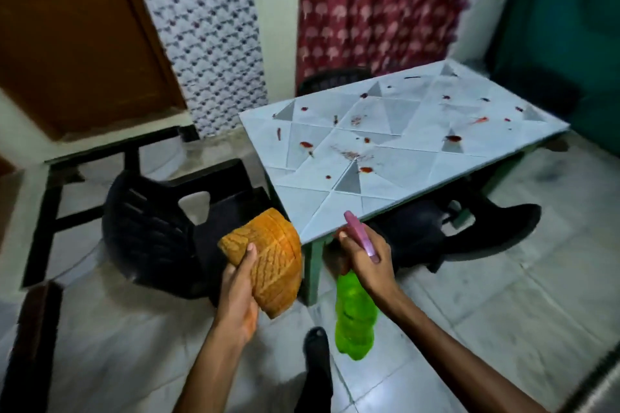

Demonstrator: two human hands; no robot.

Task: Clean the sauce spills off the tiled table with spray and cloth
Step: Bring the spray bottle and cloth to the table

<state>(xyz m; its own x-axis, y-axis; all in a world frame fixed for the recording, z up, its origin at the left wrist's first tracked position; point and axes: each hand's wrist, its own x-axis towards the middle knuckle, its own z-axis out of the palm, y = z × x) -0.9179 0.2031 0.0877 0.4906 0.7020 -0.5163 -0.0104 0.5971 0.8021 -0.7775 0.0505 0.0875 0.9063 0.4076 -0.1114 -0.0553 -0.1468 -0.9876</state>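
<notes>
A: Surface status?

B: The pale blue tiled counter with grey triangle insets carries red sauce spills scattered over most of its top, some smeared. It stands on a light tiled floor. Behind it hang a maroon patterned curtain and a white-and-blue patterned curtain; a brown wooden door is at far left.

A: Edges and clearance?

B: The near corner of the counter points toward the person. A black plastic chair stands just beside its left edge; another dark chair sits under the near edge. Open floor lies to the right.

A: Hands?

B: The left hand is closed around a folded orange woven cloth, held short of the counter. The right hand grips the pink trigger head of a green plastic spray bottle, nozzle at the corner.

A: Limits?

B: The frame is motion-blurred; the counter's far legs are hidden, and the right-side furniture is indistinct.
</notes>
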